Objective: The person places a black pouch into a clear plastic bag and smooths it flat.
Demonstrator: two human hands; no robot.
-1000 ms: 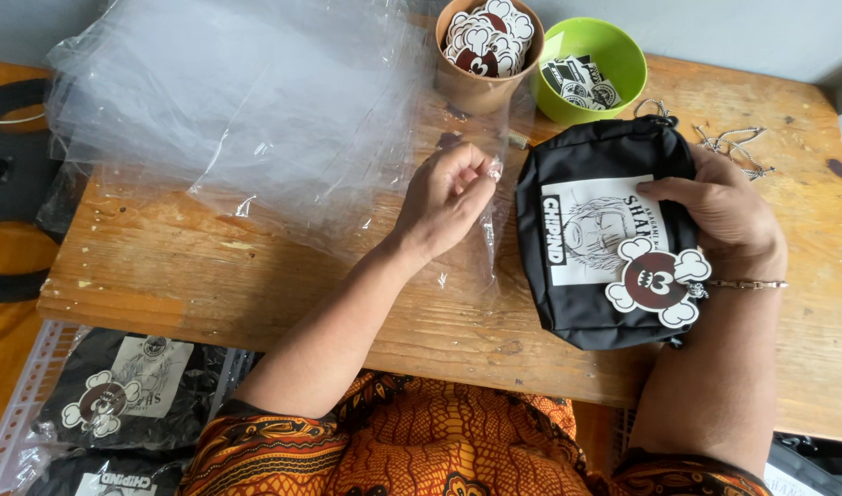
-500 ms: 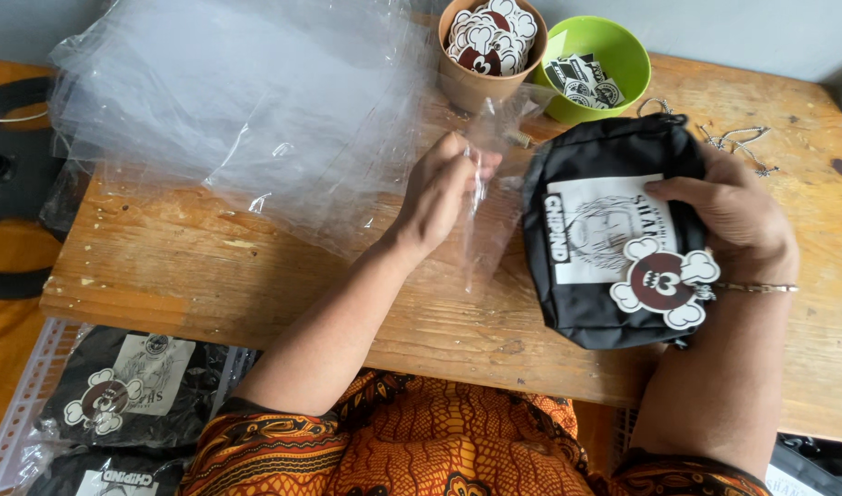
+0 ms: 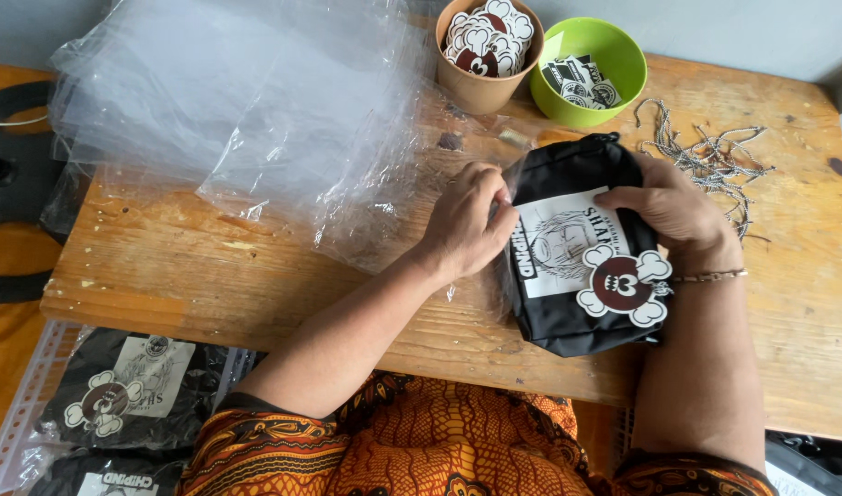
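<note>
1. Far left on the wooden table (image 3: 164, 276) lies a loose heap of clear plastic bags (image 3: 237, 119). It looks the same as in the earlier pictures.
2. At the near left, below the table edge, finished black pouches in plastic (image 3: 127, 395) sit in a pale tray.
3. The left hand (image 3: 467, 225) is at the middle of the table. Half a second ago it was lifted, pinching a clear plastic bag (image 3: 476, 294) upright. Now it has dropped to the left edge of the black pouch (image 3: 577, 248), fingers curled and pinching the bag's film against that edge.
4. The pouch lies on the table right of centre, with a white printed label and a brown-and-white cartoon tag on its face. It has shifted slightly left, toward the bag's mouth, so it appears to be entering the bag.
5. The right hand (image 3: 669, 211) rests on the pouch's far right side, fingers closed around it, wrist wearing a thin bracelet.
6. At the far edge stand a brown cup of tags (image 3: 488, 46) and a green bowl of stickers (image 3: 586, 60); a pile of cords (image 3: 706, 152) lies far right.
</note>
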